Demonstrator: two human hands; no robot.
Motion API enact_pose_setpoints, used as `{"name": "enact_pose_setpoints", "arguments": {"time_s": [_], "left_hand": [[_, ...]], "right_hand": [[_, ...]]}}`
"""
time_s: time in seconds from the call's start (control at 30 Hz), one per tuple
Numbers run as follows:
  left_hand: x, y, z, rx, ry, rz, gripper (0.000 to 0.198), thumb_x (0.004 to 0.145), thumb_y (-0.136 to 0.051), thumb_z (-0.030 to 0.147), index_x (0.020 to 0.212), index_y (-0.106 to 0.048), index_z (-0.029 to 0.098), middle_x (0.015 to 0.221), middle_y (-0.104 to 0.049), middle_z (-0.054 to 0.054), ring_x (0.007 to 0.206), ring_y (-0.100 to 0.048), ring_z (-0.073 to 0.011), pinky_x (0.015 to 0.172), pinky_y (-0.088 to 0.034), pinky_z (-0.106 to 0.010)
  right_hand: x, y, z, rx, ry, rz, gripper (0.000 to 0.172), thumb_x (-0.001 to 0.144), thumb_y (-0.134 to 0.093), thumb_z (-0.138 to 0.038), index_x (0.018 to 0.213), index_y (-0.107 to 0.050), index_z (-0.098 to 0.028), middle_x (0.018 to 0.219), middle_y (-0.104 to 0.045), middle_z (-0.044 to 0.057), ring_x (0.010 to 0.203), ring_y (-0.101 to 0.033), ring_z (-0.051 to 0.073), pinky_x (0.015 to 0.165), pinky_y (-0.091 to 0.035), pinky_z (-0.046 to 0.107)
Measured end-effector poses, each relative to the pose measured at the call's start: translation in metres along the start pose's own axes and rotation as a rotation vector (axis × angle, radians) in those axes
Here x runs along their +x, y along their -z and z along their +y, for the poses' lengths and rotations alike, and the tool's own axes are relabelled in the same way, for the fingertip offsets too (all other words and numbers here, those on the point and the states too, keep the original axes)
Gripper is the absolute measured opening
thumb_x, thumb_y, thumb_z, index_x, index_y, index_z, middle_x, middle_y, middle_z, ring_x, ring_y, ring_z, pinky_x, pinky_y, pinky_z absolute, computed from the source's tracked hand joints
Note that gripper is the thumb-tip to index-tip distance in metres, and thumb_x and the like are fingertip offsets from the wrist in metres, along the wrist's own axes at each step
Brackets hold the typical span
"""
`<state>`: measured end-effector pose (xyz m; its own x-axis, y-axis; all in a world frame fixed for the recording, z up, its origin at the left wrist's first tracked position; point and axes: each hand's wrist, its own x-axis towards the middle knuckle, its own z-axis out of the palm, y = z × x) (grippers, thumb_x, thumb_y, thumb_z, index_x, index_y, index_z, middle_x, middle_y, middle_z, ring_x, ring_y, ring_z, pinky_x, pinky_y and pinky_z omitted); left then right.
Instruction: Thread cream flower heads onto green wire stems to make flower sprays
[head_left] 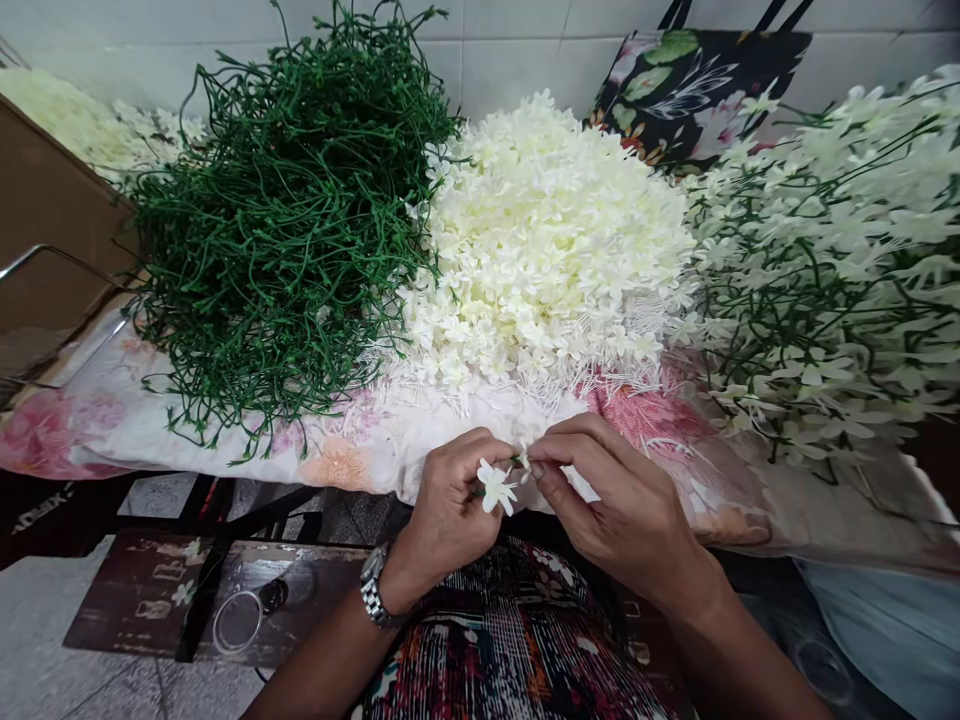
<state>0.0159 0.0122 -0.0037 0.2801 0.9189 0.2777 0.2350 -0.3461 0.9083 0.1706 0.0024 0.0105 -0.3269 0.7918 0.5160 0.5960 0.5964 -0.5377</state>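
My left hand (456, 500), with a metal watch on its wrist, is closed around an artificial green stem, most of it hidden in the fist. A white artificial flower (496, 488) sticks out from that hand. My right hand (611, 490) pinches a small white flower piece (523, 460) against a tip of the stem; finer detail there is hidden by the fingers. Beyond the hands lies a heap of loose white blossoms (547, 240). To its left rises a pile of bare green stems (292, 210), and to the right lie stems bearing white flowers (832, 270).
A flower-patterned cloth (435, 430) covers the work surface. At the left stand a cardboard box (52, 220) and a bent metal wire (56, 252). A black floral bag (690, 95) leans on the tiled wall. Below is a dark wooden board (300, 570) with a clear plastic ring (237, 622).
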Motion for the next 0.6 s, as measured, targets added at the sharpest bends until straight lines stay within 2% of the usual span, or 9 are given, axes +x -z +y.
{"name": "enact_pose_setpoints", "arguments": {"time_s": [0.2,0.33,0.6], "left_hand": [[-0.003,-0.002,-0.004,0.063,-0.036,-0.024,0.021,0.064,-0.042,0.000,0.065,-0.054,0.016,0.056,-0.042,0.004,0.052,-0.041,-0.0090,0.048,-0.030,-0.019],[-0.004,-0.001,-0.007,0.113,-0.027,-0.047,0.022,0.058,-0.039,-0.002,0.064,-0.050,0.017,0.057,-0.041,0.003,0.054,-0.040,-0.0102,0.051,-0.030,-0.021],[-0.003,0.000,-0.009,0.207,-0.087,-0.067,0.023,0.057,-0.039,-0.003,0.064,-0.048,0.017,0.057,-0.040,0.002,0.055,-0.040,-0.0110,0.050,-0.029,-0.023]], "right_hand": [[-0.002,-0.003,0.004,0.004,-0.019,-0.029,0.014,0.084,-0.046,-0.003,0.089,-0.052,-0.014,0.077,-0.052,0.004,0.072,-0.053,0.012,0.064,-0.047,0.024],[-0.002,-0.006,0.007,-0.037,0.025,-0.040,0.013,0.085,-0.045,-0.004,0.086,-0.051,-0.015,0.076,-0.052,0.004,0.073,-0.052,0.012,0.064,-0.046,0.024],[-0.004,-0.011,0.011,-0.052,0.025,-0.066,0.013,0.087,-0.043,-0.004,0.085,-0.047,-0.017,0.074,-0.050,0.003,0.069,-0.050,0.012,0.061,-0.045,0.024]]}}
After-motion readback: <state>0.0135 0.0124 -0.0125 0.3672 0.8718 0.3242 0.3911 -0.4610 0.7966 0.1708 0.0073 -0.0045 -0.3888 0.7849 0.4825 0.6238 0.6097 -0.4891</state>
